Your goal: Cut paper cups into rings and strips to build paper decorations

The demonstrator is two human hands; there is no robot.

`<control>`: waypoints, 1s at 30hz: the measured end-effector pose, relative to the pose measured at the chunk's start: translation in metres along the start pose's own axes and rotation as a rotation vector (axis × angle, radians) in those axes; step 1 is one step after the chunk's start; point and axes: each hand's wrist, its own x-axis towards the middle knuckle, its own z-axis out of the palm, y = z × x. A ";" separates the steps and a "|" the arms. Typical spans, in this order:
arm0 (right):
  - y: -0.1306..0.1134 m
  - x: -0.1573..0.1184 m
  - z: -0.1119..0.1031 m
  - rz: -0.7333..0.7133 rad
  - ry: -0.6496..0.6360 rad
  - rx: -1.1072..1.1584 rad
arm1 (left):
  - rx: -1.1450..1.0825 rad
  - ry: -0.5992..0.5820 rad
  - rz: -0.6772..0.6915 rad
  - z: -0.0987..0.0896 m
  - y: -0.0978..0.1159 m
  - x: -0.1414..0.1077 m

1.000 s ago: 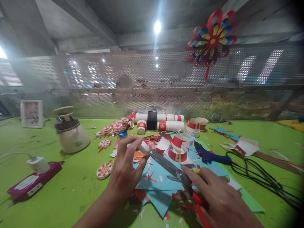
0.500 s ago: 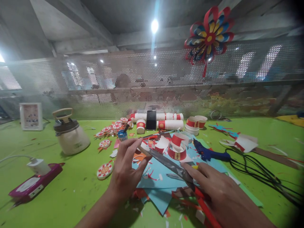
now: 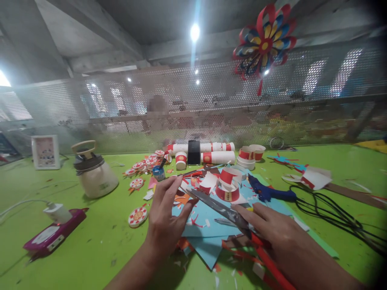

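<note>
My right hand (image 3: 275,229) is closed on scissors (image 3: 223,211) with red handles; their grey blades point up and left toward my left hand. My left hand (image 3: 169,209) has its thumb and fingers curved round the blade tips, pinching something thin and pale that is mostly hidden. Beneath the blades lie light blue paper sheets (image 3: 205,251) strewn with red and white scraps. Just beyond the scissors stands a cut red and white paper cup piece (image 3: 227,189). Another pair of blades (image 3: 225,222) rests on the blue paper.
A blue glue gun (image 3: 270,194) with a black cable lies at the right. Behind are stacked paper cups (image 3: 219,157), a black phone (image 3: 194,153) and a blue jar (image 3: 158,173). Round red-white pieces (image 3: 138,216), a jug (image 3: 96,177) and a purple power strip (image 3: 56,233) are leftward.
The view has shifted slightly, so most things on the table appear a little further right. Both hands keep nearly the same pose around the scissors.
</note>
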 end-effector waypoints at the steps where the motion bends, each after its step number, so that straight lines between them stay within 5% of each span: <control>1: 0.000 0.000 0.000 -0.008 0.014 0.007 | 0.002 0.004 -0.002 0.000 0.000 0.000; 10: -0.003 0.000 0.005 -0.082 0.170 -0.054 | 0.019 0.028 -0.045 0.001 0.002 0.000; 30: -0.002 0.000 0.005 -0.048 0.127 -0.013 | 0.067 0.043 0.081 -0.001 0.001 0.004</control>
